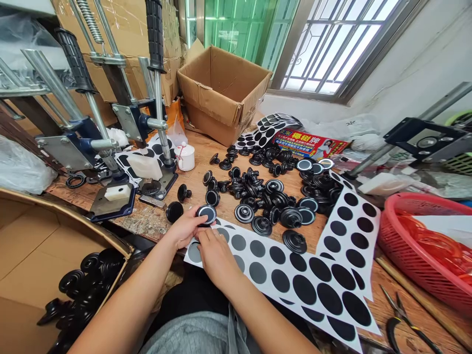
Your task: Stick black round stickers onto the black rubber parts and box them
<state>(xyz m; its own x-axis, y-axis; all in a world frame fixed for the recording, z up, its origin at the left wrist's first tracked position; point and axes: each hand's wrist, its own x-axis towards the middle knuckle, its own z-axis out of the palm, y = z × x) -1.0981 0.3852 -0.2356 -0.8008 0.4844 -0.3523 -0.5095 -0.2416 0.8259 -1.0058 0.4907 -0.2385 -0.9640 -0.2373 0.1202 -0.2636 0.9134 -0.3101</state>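
**Status: cap in hand, sticker sheet partly used**

My left hand (184,228) holds one round black cap (206,214) by its rim, fingers closed on it, just above the near corner of the sticker sheet (295,280). My right hand (216,253) rests on that corner with its fingers drawn narrow just below the cap. I cannot tell whether they pinch a sticker.

Progress, as I judge it:
- The circles nearest my hands are grey, which suggests used positions. The rows farther right are black and look untouched.
- The box (33,255) at my left holds a layer of caps, probably finished ones.
- A large pile of caps (273,196) lies on the table (155,221) beyond the sheet.

Most of the work appears left to do.
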